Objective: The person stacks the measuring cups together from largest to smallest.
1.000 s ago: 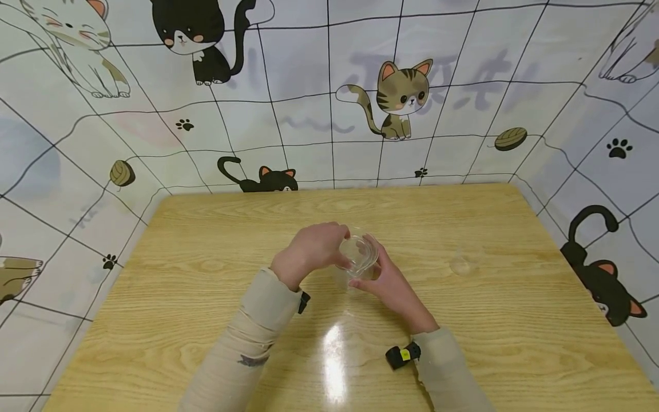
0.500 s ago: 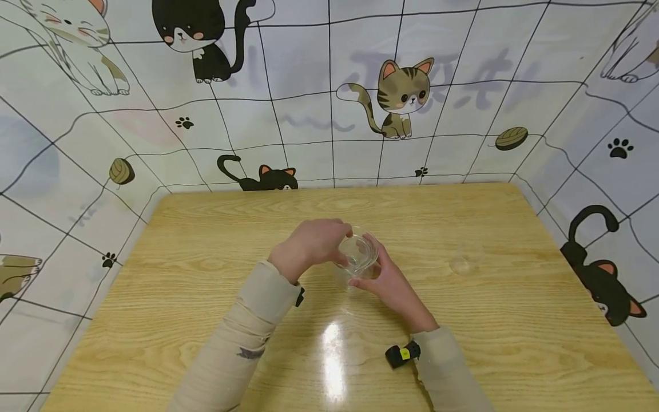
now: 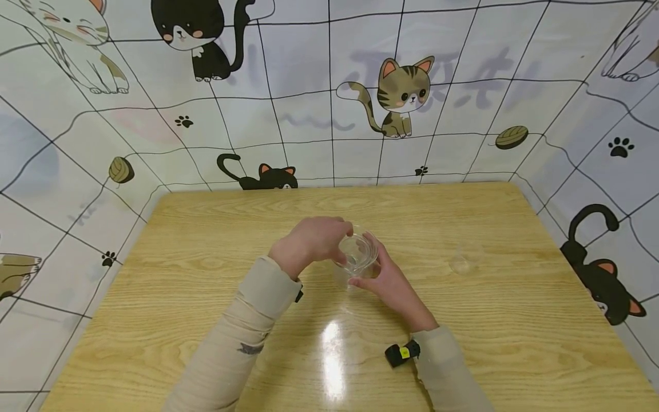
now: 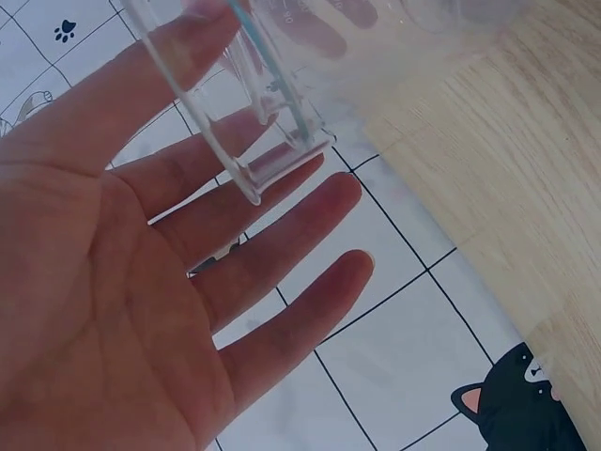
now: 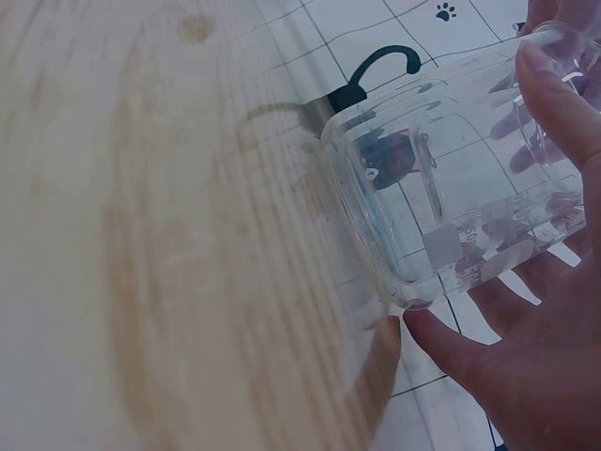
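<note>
A clear plastic container stands on the table between both hands, its round rim facing up. Printed marks show on its side in the right wrist view, where the see-through wall and base lie close to the wood. The left hand pinches the container's top from the far left side. In the left wrist view a clear flanged edge passes between its thumb and fingers; whether it belongs to a separate lid, I cannot tell. The right hand curves round the container's right side and steadies it, thumb on the near side.
A small, nearly invisible clear round thing lies on the wooden table to the right. White cloth walls with printed cats and grid lines enclose the table at the back and sides. A bright light reflection falls in front of the hands.
The left wrist and sleeve have shifted slightly left and up. Its fingers stay at the container's top, and the right hand and container keep their place.
</note>
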The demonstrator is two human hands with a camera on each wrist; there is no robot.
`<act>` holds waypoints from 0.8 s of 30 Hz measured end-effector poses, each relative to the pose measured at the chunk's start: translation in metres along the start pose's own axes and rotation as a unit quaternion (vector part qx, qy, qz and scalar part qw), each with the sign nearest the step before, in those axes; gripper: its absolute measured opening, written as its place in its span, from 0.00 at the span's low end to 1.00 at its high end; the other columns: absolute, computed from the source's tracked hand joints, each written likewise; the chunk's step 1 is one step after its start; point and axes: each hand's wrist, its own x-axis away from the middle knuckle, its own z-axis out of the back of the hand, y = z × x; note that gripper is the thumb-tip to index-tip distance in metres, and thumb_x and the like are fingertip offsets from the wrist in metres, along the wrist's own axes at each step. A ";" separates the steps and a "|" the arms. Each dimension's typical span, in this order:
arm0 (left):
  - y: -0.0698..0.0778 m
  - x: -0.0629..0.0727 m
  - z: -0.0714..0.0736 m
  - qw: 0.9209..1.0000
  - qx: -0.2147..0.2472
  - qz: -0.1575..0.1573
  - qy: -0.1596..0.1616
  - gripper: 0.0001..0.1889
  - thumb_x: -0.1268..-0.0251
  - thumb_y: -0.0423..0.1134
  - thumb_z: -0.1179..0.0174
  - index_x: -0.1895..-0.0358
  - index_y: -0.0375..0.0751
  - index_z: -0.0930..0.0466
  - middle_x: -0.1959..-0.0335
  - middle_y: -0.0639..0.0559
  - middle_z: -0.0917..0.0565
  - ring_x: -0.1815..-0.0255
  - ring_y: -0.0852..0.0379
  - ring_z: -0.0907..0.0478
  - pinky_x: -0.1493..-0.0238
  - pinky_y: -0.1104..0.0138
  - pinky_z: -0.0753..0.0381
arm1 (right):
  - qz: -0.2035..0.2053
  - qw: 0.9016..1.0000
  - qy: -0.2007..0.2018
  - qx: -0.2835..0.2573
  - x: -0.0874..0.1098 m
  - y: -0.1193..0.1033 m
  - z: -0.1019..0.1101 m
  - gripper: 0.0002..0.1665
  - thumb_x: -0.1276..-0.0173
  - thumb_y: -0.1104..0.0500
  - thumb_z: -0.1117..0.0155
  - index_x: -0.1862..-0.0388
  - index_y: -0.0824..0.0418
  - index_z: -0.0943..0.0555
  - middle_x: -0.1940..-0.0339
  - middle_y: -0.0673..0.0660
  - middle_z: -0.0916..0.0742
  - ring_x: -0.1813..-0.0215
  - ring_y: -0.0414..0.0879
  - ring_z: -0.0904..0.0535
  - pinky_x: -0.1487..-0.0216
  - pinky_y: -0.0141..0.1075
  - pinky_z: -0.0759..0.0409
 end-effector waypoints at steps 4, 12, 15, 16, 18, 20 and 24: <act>0.000 -0.001 0.000 1.000 0.003 0.000 -0.007 0.29 0.52 0.52 0.35 0.44 0.51 0.30 0.51 0.59 0.26 0.59 0.59 0.26 0.59 0.59 0.26 | 0.001 1.000 0.000 -0.001 0.000 -0.001 0.001 0.58 0.52 0.49 0.28 0.30 0.40 0.55 0.32 0.51 0.40 0.33 0.52 0.45 0.38 0.51 0.44; -0.002 -0.005 0.001 0.999 0.030 -0.011 -0.024 0.30 0.51 0.49 0.35 0.42 0.49 0.32 0.47 0.55 0.27 0.58 0.59 0.27 0.57 0.58 0.27 | -0.006 1.000 -0.003 -0.007 0.000 -0.001 0.001 0.56 0.52 0.50 0.28 0.32 0.33 0.54 0.32 0.52 0.40 0.33 0.56 0.45 0.40 0.52 0.41; -0.002 -0.005 0.001 0.999 0.034 -0.010 -0.027 0.30 0.51 0.48 0.35 0.42 0.50 0.32 0.46 0.55 0.28 0.58 0.59 0.27 0.57 0.58 0.27 | -0.011 1.000 -0.004 -0.007 0.000 -0.001 0.001 0.56 0.52 0.51 0.28 0.33 0.31 0.54 0.32 0.52 0.40 0.34 0.58 0.44 0.42 0.52 0.39; -0.002 -0.005 0.001 0.999 0.035 -0.010 -0.027 0.30 0.51 0.48 0.35 0.42 0.50 0.32 0.46 0.55 0.28 0.58 0.59 0.27 0.57 0.58 0.27 | -0.011 1.000 -0.004 -0.009 0.000 -0.001 0.001 0.56 0.52 0.52 0.28 0.33 0.31 0.54 0.32 0.52 0.40 0.34 0.58 0.44 0.42 0.52 0.38; -0.002 -0.005 0.001 0.999 0.033 -0.008 -0.028 0.30 0.50 0.48 0.35 0.42 0.50 0.32 0.47 0.55 0.28 0.58 0.59 0.27 0.57 0.58 0.27 | -0.010 1.000 -0.005 -0.010 0.000 -0.001 0.001 0.56 0.52 0.52 0.28 0.33 0.31 0.55 0.32 0.52 0.40 0.34 0.58 0.44 0.43 0.52 0.37; -0.002 -0.005 0.001 0.999 0.032 -0.007 -0.029 0.29 0.50 0.48 0.35 0.42 0.49 0.32 0.47 0.55 0.28 0.57 0.59 0.27 0.56 0.58 0.27 | -0.010 1.000 -0.007 -0.011 0.000 -0.001 0.001 0.57 0.52 0.53 0.28 0.33 0.31 0.55 0.32 0.52 0.41 0.34 0.58 0.43 0.44 0.51 0.36; -0.003 -0.004 0.000 0.999 0.029 -0.004 -0.023 0.28 0.48 0.50 0.37 0.43 0.49 0.31 0.49 0.55 0.27 0.57 0.59 0.27 0.55 0.60 0.27 | -0.011 1.000 -0.008 -0.009 0.000 -0.001 0.001 0.57 0.51 0.52 0.28 0.32 0.32 0.55 0.31 0.52 0.42 0.35 0.58 0.43 0.44 0.51 0.35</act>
